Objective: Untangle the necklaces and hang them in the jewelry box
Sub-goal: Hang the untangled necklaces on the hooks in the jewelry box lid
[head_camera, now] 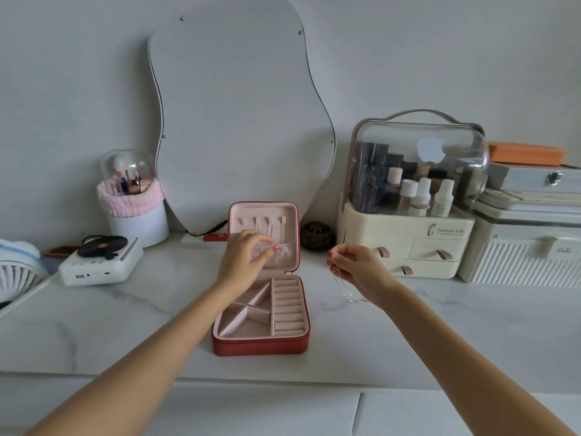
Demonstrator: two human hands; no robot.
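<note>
A red jewelry box (261,344) is sitting open on the white marble worktop (125,325), its lid (263,209) standing upright and showing a pink lining with hooks and a gathered pocket. Two thin chains (263,229) are hanging from the hooks in the lid. The left hand (245,256) is reaching into the lid, its fingers curled at the pocket's upper edge; whether they are pinching a chain cannot be told. The right hand (358,265) is hovering just right of the box, pinching a silver necklace (345,289) that is dangling down to the worktop. A wavy mirror (239,114) is leaning against the wall behind the box, and a cream cosmetics organizer (408,240) is standing to the right.
</note>
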